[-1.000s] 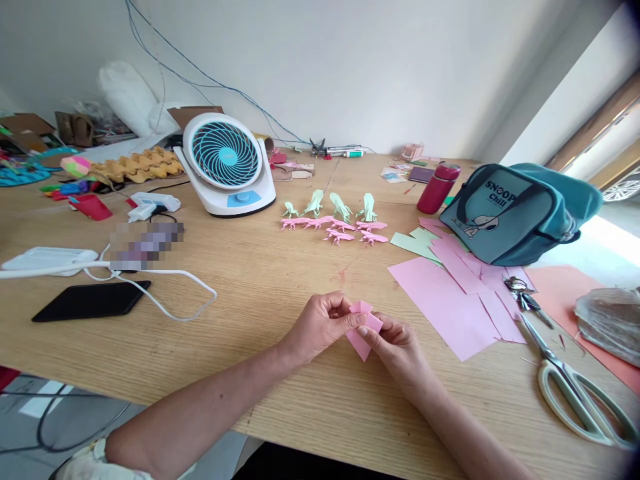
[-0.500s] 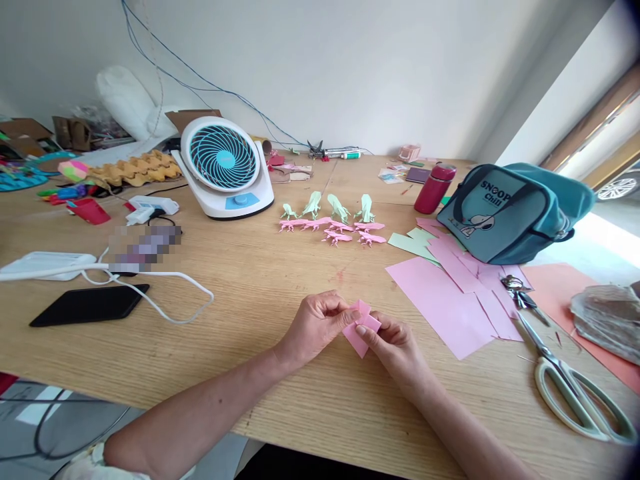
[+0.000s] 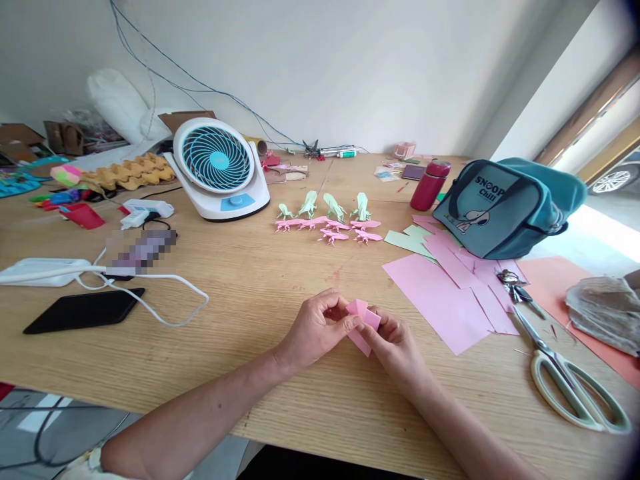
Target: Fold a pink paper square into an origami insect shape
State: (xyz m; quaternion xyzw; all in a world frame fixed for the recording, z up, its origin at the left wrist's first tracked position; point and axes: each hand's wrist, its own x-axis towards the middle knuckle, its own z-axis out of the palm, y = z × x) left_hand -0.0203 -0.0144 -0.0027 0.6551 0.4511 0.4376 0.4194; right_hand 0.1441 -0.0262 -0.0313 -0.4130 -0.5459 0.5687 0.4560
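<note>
A small folded piece of pink paper [image 3: 361, 341] is held between both hands above the table's near part. My left hand [image 3: 320, 327] pinches its left side, thumb on top. From the right, my right hand [image 3: 397, 337] grips the same paper, its thumb tip close to the left thumb. Fingers hide part of the folds. Beyond the hands stand several folded paper insects: pale green ones [image 3: 335, 207] at the back and pink ones [image 3: 334, 235] in front of them.
Pink sheets [image 3: 435, 300] and green strips [image 3: 405, 243] lie right of the hands, with scissors [image 3: 570, 380] and keys [image 3: 513, 283] nearby. A teal bag [image 3: 495, 207] and red flask [image 3: 430, 185] stand behind. At left are a fan [image 3: 217, 163], a white cable [image 3: 195, 310] and a black flat case [image 3: 85, 311].
The thumbs have come closer together on the pink paper, and its top part shows more clearly. The whole view has shifted slightly; both hands keep their hold.
</note>
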